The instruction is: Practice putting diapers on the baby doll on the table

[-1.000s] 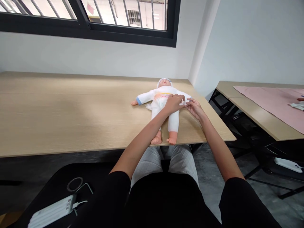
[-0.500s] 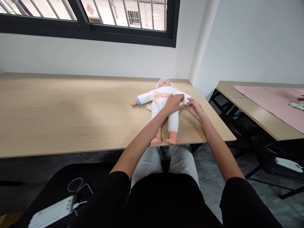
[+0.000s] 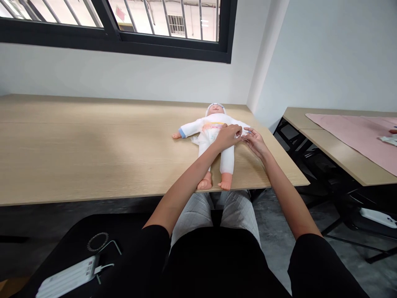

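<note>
A baby doll (image 3: 227, 159) in white clothes and a white cap lies on its back on the wooden table (image 3: 93, 153), its feet at the front edge. Around its hips is a white diaper (image 3: 211, 131) with a coloured band. My left hand (image 3: 228, 135) rests over the doll's hip with its fingers closed; what they pinch is too small to name. Close beside it, my right hand (image 3: 254, 141) has its thumb and fingers bent together by the doll's blue-cuffed sleeve, and anything between them is hidden.
To the right, past a gap, a second table (image 3: 350, 159) bears a pink cloth (image 3: 356, 136), with a person's fingers at the far edge. A white power bank (image 3: 68, 277) and a ring-shaped bracelet (image 3: 97, 241) lie on the black seat at lower left.
Both hands stay by the doll's hip, with only slight finger movement. The whole view has shifted a little.
</note>
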Demonstrator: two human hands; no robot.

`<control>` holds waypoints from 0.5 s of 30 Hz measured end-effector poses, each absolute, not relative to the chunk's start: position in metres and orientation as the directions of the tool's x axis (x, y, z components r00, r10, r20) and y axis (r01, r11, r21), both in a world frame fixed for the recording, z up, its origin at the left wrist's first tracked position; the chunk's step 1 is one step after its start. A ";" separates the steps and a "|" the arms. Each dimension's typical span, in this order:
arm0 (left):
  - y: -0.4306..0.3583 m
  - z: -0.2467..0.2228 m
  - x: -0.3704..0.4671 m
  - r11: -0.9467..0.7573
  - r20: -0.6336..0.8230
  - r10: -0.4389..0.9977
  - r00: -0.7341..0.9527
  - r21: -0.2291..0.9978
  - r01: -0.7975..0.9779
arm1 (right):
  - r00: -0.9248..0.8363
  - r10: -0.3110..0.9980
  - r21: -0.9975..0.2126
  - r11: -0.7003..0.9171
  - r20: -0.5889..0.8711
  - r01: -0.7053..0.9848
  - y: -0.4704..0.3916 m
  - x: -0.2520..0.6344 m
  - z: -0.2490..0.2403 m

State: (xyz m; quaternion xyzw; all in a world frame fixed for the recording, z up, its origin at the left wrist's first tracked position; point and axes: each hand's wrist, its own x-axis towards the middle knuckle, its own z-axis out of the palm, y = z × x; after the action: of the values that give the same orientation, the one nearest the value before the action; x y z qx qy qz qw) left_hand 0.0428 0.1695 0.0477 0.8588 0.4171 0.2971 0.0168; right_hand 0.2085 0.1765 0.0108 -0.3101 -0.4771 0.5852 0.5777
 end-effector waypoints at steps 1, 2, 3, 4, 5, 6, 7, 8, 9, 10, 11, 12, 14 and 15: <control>0.169 0.048 0.043 -0.654 0.497 0.724 0.478 0.274 0.706 | -0.143 0.971 -0.920 0.129 0.194 -0.371 0.177 0.208 0.011; 0.169 0.048 0.043 -0.655 0.498 0.722 0.480 0.271 0.705 | -0.143 0.970 -0.921 0.135 0.198 -0.365 0.177 0.208 0.011; 0.169 0.048 0.042 -0.657 0.499 0.720 0.482 0.267 0.705 | -0.141 0.969 -0.922 0.140 0.203 -0.362 0.177 0.208 0.010; 0.168 0.048 0.042 -0.659 0.501 0.717 0.485 0.261 0.705 | -0.139 0.968 -0.921 0.144 0.206 -0.361 0.177 0.209 0.010; 0.168 0.048 0.042 -0.662 0.502 0.714 0.488 0.255 0.705 | -0.137 0.968 -0.920 0.147 0.209 -0.362 0.178 0.209 0.010; 0.168 0.047 0.042 -0.664 0.505 0.710 0.491 0.248 0.705 | -0.135 0.968 -0.919 0.149 0.211 -0.364 0.178 0.209 0.009; 0.168 0.047 0.042 -0.667 0.508 0.706 0.493 0.242 0.705 | -0.136 0.968 -0.919 0.150 0.212 -0.365 0.178 0.209 0.009; 0.168 0.047 0.043 -0.668 0.510 0.704 0.495 0.238 0.705 | -0.137 0.968 -0.918 0.148 0.211 -0.367 0.179 0.209 0.009; 0.169 0.046 0.043 -0.666 0.511 0.705 0.492 0.238 0.707 | -0.138 0.968 -0.918 0.144 0.208 -0.370 0.179 0.209 0.010; 0.169 0.046 0.043 -0.660 0.513 0.709 0.483 0.240 0.712 | -0.135 0.970 -0.917 0.138 0.201 -0.375 0.179 0.209 0.010; 0.170 0.045 0.043 -0.648 0.520 0.716 0.466 0.247 0.720 | -0.129 0.973 -0.915 0.128 0.190 -0.383 0.179 0.208 0.011; 0.171 0.045 0.044 -0.632 0.533 0.724 0.438 0.256 0.732 | -0.123 0.976 -0.912 0.116 0.177 -0.393 0.179 0.208 0.012; 0.172 0.045 0.044 -0.587 0.571 0.739 0.358 0.283 0.758 | -0.116 0.982 -0.907 0.091 0.151 -0.411 0.179 0.207 0.012; 0.173 0.045 0.044 -0.565 0.589 0.743 0.317 0.299 0.769 | -0.119 0.983 -0.905 0.080 0.142 -0.417 0.180 0.207 0.012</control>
State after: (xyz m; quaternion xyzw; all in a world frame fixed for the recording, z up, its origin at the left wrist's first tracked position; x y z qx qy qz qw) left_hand 0.0443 0.1729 0.0446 0.8113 0.4660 0.3526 -0.0185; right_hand 0.2072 0.1795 0.0116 -0.3161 -0.4470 0.5999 0.5834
